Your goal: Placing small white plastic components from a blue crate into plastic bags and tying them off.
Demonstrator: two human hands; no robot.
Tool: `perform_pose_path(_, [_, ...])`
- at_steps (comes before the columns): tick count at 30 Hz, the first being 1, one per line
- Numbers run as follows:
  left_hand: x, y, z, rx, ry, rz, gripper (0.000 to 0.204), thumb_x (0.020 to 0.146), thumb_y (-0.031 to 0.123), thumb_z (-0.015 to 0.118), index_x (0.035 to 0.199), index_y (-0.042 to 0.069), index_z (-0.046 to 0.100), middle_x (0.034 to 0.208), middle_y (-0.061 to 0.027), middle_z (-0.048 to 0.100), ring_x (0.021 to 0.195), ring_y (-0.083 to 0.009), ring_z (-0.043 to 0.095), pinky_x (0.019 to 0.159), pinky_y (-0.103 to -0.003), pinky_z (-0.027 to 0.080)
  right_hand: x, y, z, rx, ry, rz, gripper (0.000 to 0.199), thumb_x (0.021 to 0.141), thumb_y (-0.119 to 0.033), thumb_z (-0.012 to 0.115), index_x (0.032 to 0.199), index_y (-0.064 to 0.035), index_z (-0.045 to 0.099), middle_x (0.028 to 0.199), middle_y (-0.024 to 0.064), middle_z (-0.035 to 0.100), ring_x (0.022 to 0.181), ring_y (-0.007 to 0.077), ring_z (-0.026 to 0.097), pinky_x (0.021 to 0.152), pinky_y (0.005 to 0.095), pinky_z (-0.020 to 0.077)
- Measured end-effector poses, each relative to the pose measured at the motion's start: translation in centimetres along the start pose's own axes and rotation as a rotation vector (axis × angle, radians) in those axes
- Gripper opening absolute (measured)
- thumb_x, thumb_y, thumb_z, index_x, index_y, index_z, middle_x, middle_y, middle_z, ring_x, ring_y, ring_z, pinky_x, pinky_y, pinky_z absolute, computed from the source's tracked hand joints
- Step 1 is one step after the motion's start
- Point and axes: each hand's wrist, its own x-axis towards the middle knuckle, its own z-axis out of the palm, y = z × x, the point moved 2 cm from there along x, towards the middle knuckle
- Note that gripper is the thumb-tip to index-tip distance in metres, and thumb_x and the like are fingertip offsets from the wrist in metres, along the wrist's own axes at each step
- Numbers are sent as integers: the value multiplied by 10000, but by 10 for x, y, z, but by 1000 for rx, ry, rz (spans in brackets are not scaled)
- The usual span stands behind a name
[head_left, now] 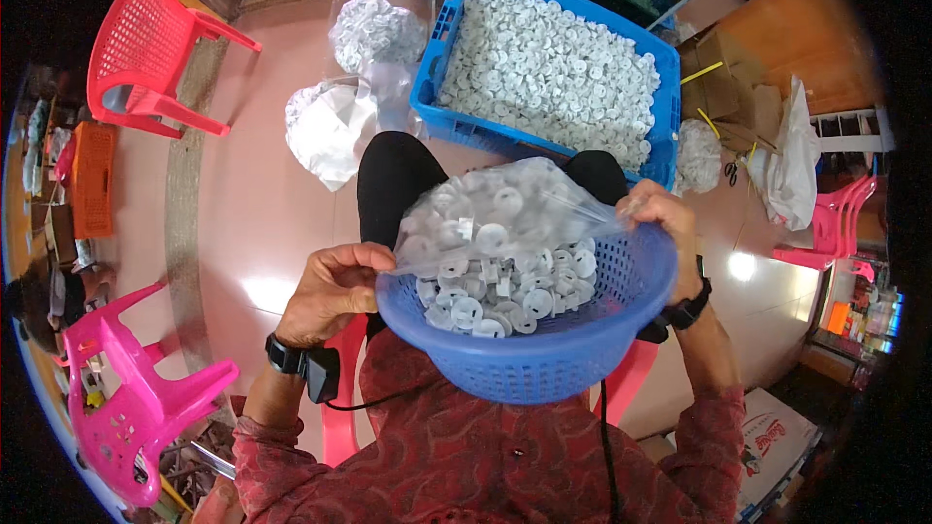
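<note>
A clear plastic bag [442, 206] full of small white round plastic pieces lies tipped over a blue woven-pattern plastic basket [524, 369] on my lap. Its mouth faces me, and a heap of the loose white pieces [500, 301] sits in the basket below it. My left hand [340, 286] pinches the left corner of the bag's mouth at the basket's rim. On the other side, my right hand [665, 223] is closed on the bag's right corner, close to the right rim.
Ahead stands a large blue crate [424, 102] filled with similar white pieces. Filled plastic bags [374, 34] lie on the floor to its left. A red chair [146, 49] and a pink chair [146, 398] stand at the left. Cardboard boxes [728, 78] are at the right.
</note>
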Motion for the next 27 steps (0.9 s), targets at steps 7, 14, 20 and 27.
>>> perform_pose_path(7, [4,-9,-7,1,-26,-73,410,726,-35,775,1098,-72,608,1032,-119,649,903,-182,655,817,-304,545,1,12,-10,-296,-55,-275,187,835,-122,526,673,-30,517,813,83,535,765,151,518,702,251,404])
perform_pose_path(14, [0,4,4,40,-46,-29,381,689,-34,797,1034,-72,640,1038,-134,604,893,-178,624,787,-290,539,-2,1,-8,-286,-52,-348,177,800,-74,542,649,-6,478,756,97,541,717,180,543,658,275,437])
perform_pose_path(20, [-18,35,23,179,-50,123,378,628,-17,838,959,-76,666,983,-147,609,817,-167,592,730,-259,505,-25,-33,3,-50,-26,93,135,791,-32,498,662,7,502,800,104,543,747,173,535,689,273,442])
perform_pose_path(27, [-48,42,45,157,-47,165,466,546,-19,881,961,-79,675,992,-178,611,850,-191,601,737,-273,510,-51,-54,13,20,-18,-96,106,744,-32,493,669,27,539,759,100,540,750,194,546,688,269,441])
